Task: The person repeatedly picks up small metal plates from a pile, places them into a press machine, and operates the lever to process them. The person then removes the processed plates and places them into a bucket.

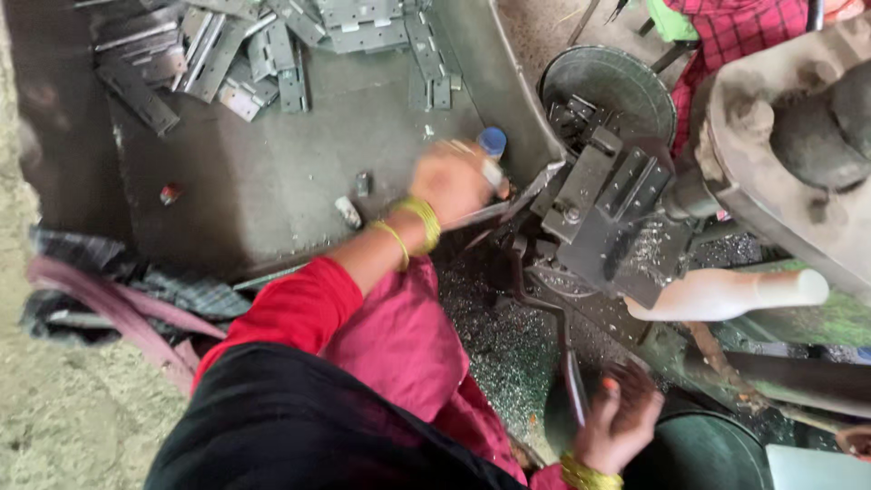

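Two hands work a dark metal press, one feeding, one on the lever.

Left hand (pixel 451 179), blurred, closes on a flat grey metal strip (pixel 531 192) whose long axis slants up and right toward the press head (pixel 606 201) just beyond it; this hand is far the nearer. Right hand (pixel 620 419), fingers curled, grips the thin dark lever handle (pixel 572 377) low down, well apart. Loose grey hinge plates (pixel 272 45) lie on the counter (pixel 272 172) behind.
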